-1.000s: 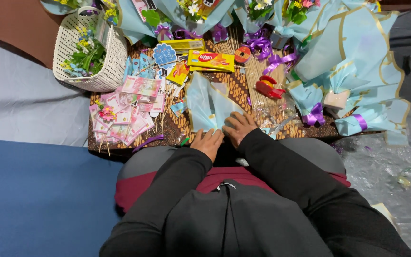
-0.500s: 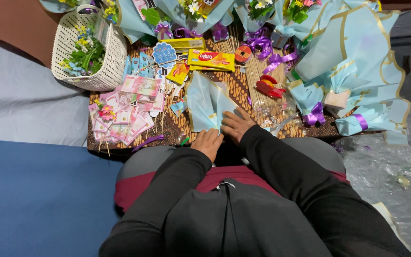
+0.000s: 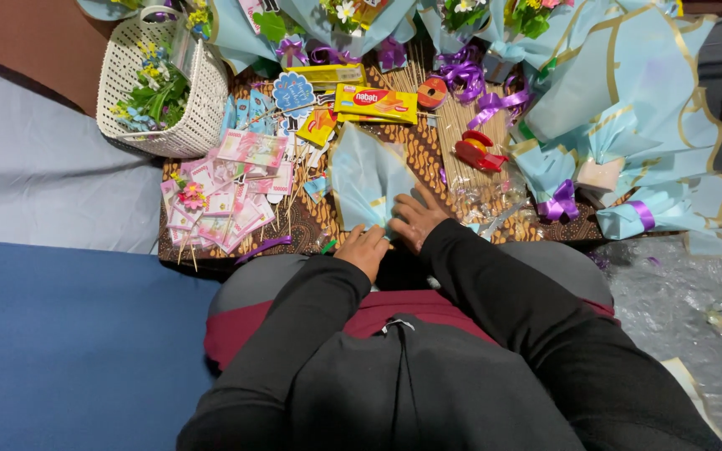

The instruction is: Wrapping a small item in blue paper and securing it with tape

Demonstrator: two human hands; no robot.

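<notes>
Together, the left hand [image 3: 364, 247] and right hand [image 3: 415, 219] press flat, fingers spread and gripping nothing, on one folded light-blue wrapping sheet [image 3: 367, 171] lying on the brown patterned table [image 3: 428, 154], beside one white basket [image 3: 156, 83], one yellow wafer pack [image 3: 375, 103] and two red clips [image 3: 477, 150].

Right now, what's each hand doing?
Left hand: loosely curled at the light blue wrapping paper's lower edge; grip cannot be told.
Right hand: open, flat on the paper.

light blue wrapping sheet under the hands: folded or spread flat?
Folded: the light blue sheet tapers to a cone toward both hands, left hand and right hand.
</notes>
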